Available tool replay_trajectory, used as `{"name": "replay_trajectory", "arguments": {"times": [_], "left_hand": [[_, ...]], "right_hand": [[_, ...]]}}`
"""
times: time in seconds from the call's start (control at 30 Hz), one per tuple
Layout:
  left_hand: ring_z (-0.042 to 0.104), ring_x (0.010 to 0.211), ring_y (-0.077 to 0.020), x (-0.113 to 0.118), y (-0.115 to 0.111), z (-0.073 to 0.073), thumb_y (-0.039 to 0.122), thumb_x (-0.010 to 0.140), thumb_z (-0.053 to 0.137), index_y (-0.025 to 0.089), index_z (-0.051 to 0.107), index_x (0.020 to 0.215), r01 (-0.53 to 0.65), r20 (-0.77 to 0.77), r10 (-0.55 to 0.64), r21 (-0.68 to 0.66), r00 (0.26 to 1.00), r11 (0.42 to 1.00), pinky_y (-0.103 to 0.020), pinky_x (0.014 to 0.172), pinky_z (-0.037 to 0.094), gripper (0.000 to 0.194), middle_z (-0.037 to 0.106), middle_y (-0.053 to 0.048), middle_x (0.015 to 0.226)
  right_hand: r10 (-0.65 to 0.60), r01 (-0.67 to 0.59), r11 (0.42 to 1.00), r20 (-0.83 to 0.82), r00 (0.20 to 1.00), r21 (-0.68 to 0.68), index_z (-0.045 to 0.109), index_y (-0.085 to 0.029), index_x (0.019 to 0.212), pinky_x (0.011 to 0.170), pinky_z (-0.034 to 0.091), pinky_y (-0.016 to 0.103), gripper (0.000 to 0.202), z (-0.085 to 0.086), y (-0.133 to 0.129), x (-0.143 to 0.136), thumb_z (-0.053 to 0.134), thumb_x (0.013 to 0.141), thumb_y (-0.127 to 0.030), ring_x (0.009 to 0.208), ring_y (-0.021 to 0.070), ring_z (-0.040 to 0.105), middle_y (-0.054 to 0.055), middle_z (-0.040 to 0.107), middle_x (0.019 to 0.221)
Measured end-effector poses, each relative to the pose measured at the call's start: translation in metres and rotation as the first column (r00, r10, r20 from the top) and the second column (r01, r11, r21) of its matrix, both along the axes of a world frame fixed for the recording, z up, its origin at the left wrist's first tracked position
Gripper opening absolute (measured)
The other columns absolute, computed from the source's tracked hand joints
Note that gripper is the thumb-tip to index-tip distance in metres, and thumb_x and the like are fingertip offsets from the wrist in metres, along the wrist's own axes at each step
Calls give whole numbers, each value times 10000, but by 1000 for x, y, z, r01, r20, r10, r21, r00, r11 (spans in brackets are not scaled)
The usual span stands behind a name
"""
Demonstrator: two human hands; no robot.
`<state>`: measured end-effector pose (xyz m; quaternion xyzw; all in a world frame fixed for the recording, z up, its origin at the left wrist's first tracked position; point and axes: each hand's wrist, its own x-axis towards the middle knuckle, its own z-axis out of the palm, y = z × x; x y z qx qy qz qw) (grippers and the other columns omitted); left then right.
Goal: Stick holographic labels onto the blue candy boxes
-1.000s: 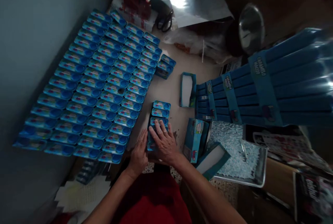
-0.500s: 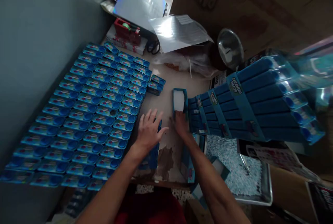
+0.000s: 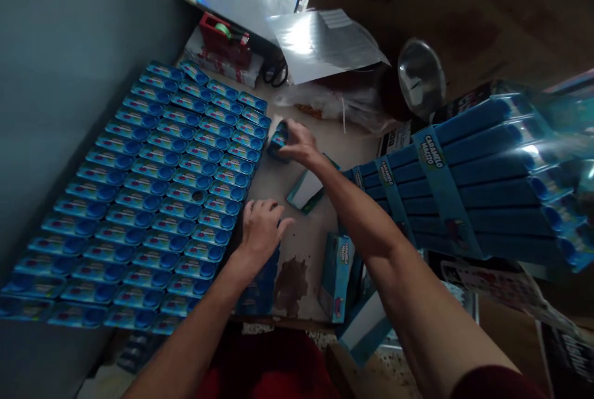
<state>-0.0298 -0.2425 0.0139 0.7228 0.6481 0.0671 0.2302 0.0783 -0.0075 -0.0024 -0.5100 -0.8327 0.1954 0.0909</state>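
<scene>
The small stack of blue packs (image 3: 279, 137) is a short pile of flat, oblong blue packets with rounded ends and a colourful printed face. It sits on the desk (image 3: 278, 179) just off the right edge of the big grid of blue packs (image 3: 153, 195), near its far corner. Its long axis seems to run roughly in line with the rows of the grid, though the fingers hide much of it. The right hand (image 3: 301, 143) is stretched forward and closed around this stack, fingers curled over its top and side. The left hand (image 3: 262, 231) lies palm down, fingers loosely spread, on a nearer stack of packs (image 3: 260, 284) by the front edge. Between the hands lies an open blue box (image 3: 304, 192), white inside.
</scene>
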Motion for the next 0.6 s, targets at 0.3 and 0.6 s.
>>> {"name": "replay_trajectory", "arguments": {"times": [0.3, 0.6], "left_hand": [[677, 1146, -290, 49, 122, -43, 325, 964, 628, 126, 542, 1350, 88, -33, -102, -293, 994, 952, -337, 913, 525, 442, 663, -186, 1283], [700, 1127, -300, 17, 103, -67, 256, 995, 526, 145, 501, 1392, 144, -22, -157, -287, 987, 947, -369, 918, 518, 412, 712, -193, 1224]], "right_hand": [[-408, 420, 887, -100, 908, 191, 515, -126, 1379, 1080, 471, 451, 713, 18, -85, 127, 764, 777, -414, 1231, 316, 608, 172, 641, 1317], [-440, 440, 898, -23, 898, -7, 543, -167, 1381, 1015, 511, 424, 819, -10, -65, 107, 846, 646, -363, 1180, 319, 653, 136, 682, 1294]]}}
